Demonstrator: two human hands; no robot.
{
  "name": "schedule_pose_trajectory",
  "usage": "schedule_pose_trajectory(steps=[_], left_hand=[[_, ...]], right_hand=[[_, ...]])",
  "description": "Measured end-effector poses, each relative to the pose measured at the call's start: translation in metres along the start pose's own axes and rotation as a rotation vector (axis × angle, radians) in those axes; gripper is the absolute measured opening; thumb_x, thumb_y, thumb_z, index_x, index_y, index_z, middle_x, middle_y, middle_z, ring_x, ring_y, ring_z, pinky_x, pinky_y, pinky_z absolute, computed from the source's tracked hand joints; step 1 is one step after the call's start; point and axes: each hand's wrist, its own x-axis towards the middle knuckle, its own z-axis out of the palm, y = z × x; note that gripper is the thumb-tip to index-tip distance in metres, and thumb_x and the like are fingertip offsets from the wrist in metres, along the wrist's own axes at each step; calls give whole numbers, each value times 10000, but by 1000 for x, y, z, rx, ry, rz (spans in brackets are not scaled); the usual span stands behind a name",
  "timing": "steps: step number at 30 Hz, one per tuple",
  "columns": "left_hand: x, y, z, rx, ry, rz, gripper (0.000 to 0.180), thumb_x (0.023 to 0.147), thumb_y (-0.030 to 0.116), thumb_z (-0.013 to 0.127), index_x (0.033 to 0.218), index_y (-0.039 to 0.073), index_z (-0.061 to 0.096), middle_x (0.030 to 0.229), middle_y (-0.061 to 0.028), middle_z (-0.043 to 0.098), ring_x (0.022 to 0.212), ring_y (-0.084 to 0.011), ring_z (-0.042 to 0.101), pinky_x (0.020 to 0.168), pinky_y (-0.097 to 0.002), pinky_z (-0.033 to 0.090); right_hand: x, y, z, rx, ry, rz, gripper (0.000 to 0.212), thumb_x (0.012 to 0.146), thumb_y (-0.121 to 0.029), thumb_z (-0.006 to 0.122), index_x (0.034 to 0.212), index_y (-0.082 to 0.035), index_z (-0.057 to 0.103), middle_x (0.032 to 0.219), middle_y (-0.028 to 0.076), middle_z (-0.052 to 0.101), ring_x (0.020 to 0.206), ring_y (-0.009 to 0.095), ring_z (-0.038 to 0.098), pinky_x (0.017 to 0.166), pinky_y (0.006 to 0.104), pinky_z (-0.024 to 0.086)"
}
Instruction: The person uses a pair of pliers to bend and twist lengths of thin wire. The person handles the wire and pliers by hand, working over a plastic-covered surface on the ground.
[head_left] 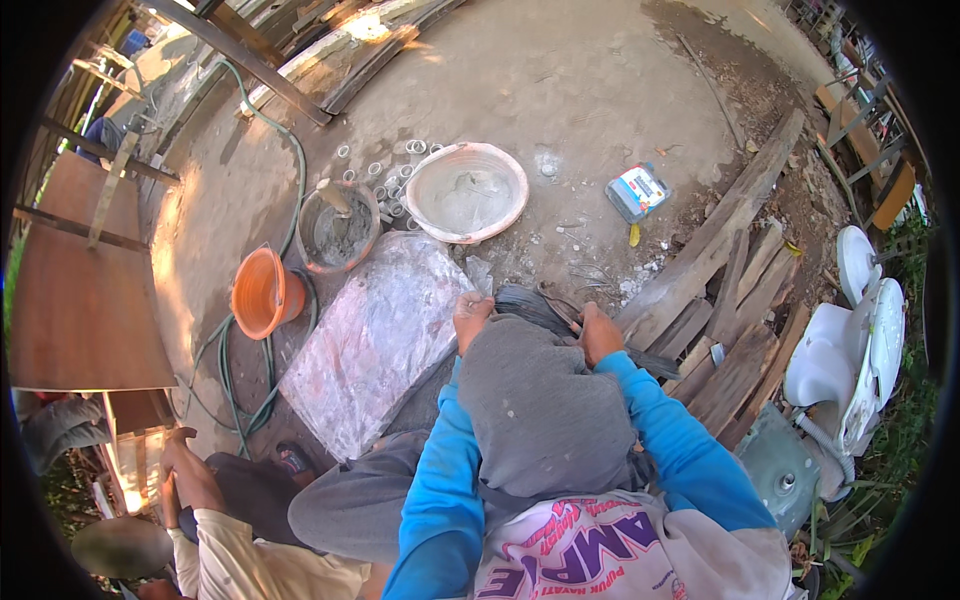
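Note:
A bundle of thin dark strands (532, 306) stretches across in front of my raised knee. My left hand (472, 318) is closed at its left end, next to a scrap of clear plastic (480, 273). At the other side my right hand (600, 335) has its fingers curled round the strands, and a darker tail sticks out past it. The knee hides part of the bundle. Just left of my left hand lies a board covered in smeared, clear plastic sheeting (375, 345).
Ahead stand a pale basin (520, 205) of grey paste, a bucket (374, 245) of grey mix and an orange bucket (262, 293). A green hose (224, 375) coils at left. Planks (755, 215) and a white toilet (820, 355) lie right. Another person (225, 550) sits at lower left.

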Motion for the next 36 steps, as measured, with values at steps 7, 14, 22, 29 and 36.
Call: schedule_pose_trajectory(steps=[7,14,22,29,36], left_hand=[[4,77,-8,64,-91,161,163,855,45,631,940,102,504,751,-15,593,604,-96,541,552,-237,444],[0,119,-21,69,-68,131,173,842,16,623,939,95,502,748,-27,596,605,-120,565,549,-255,457],[6,164,-39,64,-52,98,176,833,7,617,904,101,486,729,-35,588,602,-140,565,534,-278,477],[0,218,-66,82,13,101,170,836,-1,608,842,109,478,696,-10,537,579,-134,528,552,-288,486],[-18,365,-160,81,111,413,67,898,36,542,877,95,517,735,-9,527,649,-120,538,583,-260,469]], right_hand=[[-9,17,-3,-12,-107,-2,469,689,-190,796,987,-12,480,962,226,634,922,416,612,752,484,491],[3,-16,-21,-54,-202,-71,551,634,-230,811,1024,-31,477,965,225,648,911,421,627,758,477,504],[1,-46,-40,-38,-262,-91,432,734,-181,722,1048,-23,471,957,236,653,898,434,625,768,491,485],[8,-8,-6,77,-230,-206,270,825,-64,576,1062,-16,455,986,259,646,928,441,621,765,502,471],[-12,12,-44,-125,-244,-24,448,716,-213,761,1016,-22,490,925,241,652,894,427,629,739,482,483]])
